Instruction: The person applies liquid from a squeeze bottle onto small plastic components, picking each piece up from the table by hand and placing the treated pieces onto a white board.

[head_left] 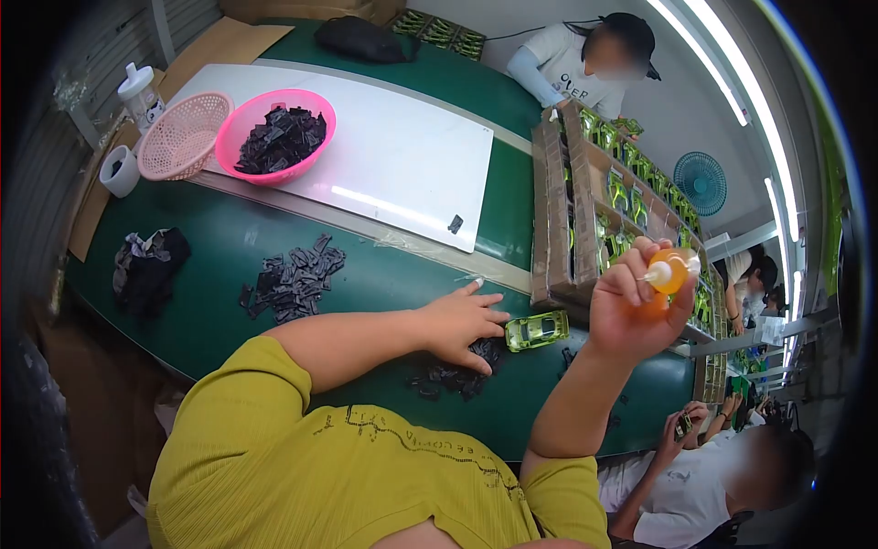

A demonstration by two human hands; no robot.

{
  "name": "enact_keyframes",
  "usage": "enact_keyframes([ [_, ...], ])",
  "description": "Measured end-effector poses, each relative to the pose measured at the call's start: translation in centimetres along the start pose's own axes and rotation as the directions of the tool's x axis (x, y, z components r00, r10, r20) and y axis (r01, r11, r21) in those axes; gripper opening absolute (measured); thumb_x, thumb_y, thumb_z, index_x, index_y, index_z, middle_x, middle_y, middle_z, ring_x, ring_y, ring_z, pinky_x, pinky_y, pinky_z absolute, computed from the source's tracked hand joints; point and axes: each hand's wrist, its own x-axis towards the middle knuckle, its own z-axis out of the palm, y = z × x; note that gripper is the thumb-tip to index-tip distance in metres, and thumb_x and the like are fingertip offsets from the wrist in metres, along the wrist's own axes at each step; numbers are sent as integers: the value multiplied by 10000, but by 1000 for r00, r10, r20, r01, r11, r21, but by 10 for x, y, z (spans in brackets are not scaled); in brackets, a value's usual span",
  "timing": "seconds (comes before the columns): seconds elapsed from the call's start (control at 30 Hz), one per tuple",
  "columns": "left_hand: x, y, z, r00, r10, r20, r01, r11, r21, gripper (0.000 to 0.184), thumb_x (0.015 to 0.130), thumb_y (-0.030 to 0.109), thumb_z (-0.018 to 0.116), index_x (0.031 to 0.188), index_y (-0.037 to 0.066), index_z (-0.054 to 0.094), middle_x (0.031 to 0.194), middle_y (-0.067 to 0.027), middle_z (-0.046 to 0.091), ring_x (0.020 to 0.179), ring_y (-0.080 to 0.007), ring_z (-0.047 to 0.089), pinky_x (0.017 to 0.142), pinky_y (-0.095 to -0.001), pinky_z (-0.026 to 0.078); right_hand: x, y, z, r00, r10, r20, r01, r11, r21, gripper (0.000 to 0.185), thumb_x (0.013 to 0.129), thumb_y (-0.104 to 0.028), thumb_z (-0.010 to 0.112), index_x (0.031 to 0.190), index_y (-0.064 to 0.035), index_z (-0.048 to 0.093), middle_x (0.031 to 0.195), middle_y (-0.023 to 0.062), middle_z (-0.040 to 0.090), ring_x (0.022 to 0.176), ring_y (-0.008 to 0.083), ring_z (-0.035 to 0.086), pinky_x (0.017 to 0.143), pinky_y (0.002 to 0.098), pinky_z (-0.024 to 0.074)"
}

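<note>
In my right hand (pixel 629 311), raised over the right side of the table, is a small orange squeeze bottle (pixel 672 273) with a white cap and thin tip. My left hand (pixel 462 327) lies spread over the green table, fingers apart. Its fingertips come close to a green toy car (pixel 537 331); whether they touch it I cannot tell. Under and beside this hand is a heap of small black plastic parts (pixel 448 380), partly hidden by it. Another pile of black parts (pixel 297 279) lies to the left.
A pink bowl (pixel 320 151) full of black pieces stands on a white board (pixel 402 160), with a pink basket (pixel 187 137) beside it. Cardboard trays (pixel 558 265) of green cars rise at right. Dark cloth (pixel 155 265) lies at left. Co-workers sit across and at right.
</note>
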Motion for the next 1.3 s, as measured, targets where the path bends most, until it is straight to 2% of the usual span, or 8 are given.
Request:
enact_keyframes([
  [0.13,-3,2,-8,998,-8,67,11,999,-38,656,797,569,605,1227,74,569,1372,-113,470,1363,-341,295,1121,-569,139,-4,20,17,978,93,189,-96,995,10,439,892,-259,589,1159,52,429,995,157,480,629,136,479,524,243,434],
  [0.43,-4,2,-6,997,82,-7,-82,990,-111,645,765,529,655,1237,99,567,1305,-92,526,1348,-342,323,1101,-608,142,-85,40,-78,936,207,-283,-219,976,-9,389,897,-263,542,1136,24,432,981,143,475,614,126,443,498,245,409],
  [0.67,1,-3,-3,994,107,-28,-109,989,-103,540,759,524,663,1047,67,644,1171,-95,593,1287,-341,403,1065,-641,206,-100,16,-125,946,154,-285,-160,987,4,414,891,-274,537,1181,-1,425,1016,142,503,686,165,476,559,268,403],
  [0.83,8,0,18,981,157,-111,-173,972,-156,385,746,413,732,905,71,655,1114,-100,613,1208,-306,499,1047,-620,264,-118,-15,-141,959,32,-283,-38,999,-16,442,858,-248,583,1169,54,497,1032,176,566,724,171,468,601,281,391],
  [0.93,9,-9,6,973,-34,-227,-29,962,-270,372,715,333,778,935,65,645,1084,-97,632,1069,-325,571,1037,-497,349,-103,-24,-140,940,-65,-335,62,998,-21,407,850,-231,591,1122,64,530,1025,185,570,697,182,474,589,288,376],
  [1.03,28,9,0,923,-245,-298,210,967,-146,459,702,345,779,1030,61,631,1073,-112,634,1018,-334,575,993,-410,399,-101,-31,-143,927,-113,-357,103,994,-47,387,827,-214,613,1096,57,547,990,194,566,672,192,466,588,284,371],
  [1.13,53,25,4,945,-131,-298,179,974,139,550,693,350,774,1130,63,604,1057,-132,633,990,-329,581,938,-390,432,-101,-30,-137,919,-176,-353,143,983,-115,406,822,-195,607,1089,102,532,957,183,554,663,160,422,579,265,362],
  [1.3,87,6,7,994,-108,-16,109,994,14,511,748,253,728,1198,53,589,1113,-145,632,1054,-286,584,924,-375,450,-101,-37,-132,890,-212,-404,172,976,-132,317,817,-188,620,1043,25,557,944,156,563,665,188,454,576,291,369],
])
